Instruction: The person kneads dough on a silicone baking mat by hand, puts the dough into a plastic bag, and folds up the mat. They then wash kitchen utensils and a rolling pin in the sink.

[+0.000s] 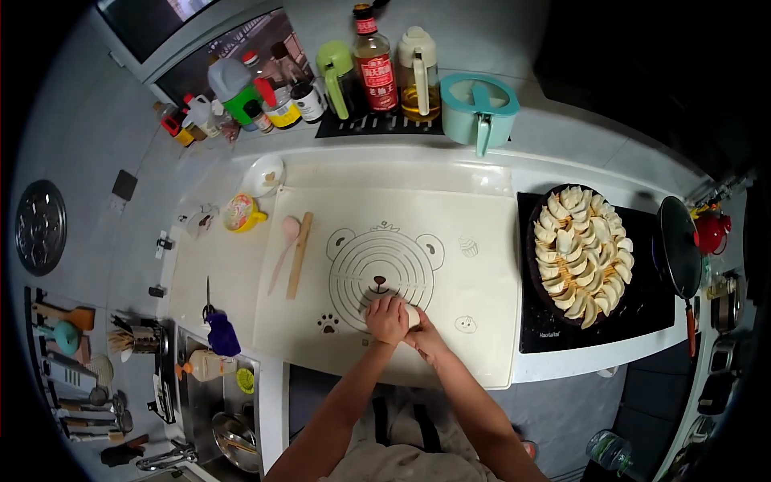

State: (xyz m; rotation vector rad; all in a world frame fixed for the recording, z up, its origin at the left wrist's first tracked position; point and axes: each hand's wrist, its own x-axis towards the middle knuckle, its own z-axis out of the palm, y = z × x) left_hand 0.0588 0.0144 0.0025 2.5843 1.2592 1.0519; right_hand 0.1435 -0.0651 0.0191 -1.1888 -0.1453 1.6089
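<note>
A lump of white dough (413,315) shows between my two hands, low on the bear's face printed on the cream mat (482,281). My left hand (388,320) lies over its left side with fingers curved round it. My right hand (427,341) closes on it from the right and below. Much of the lump is hidden by my fingers. To the left on the mat lie a wooden rolling pin (299,255) and a pink spoon (289,233), side by side.
On the black cooktop (642,317) at right sits a round tray of folded dumplings (585,255). A frying pan (679,247) is beyond it. At left are a yellow cup (240,213), a white bowl (263,176) and a sink (210,402). Bottles (376,72) line the back.
</note>
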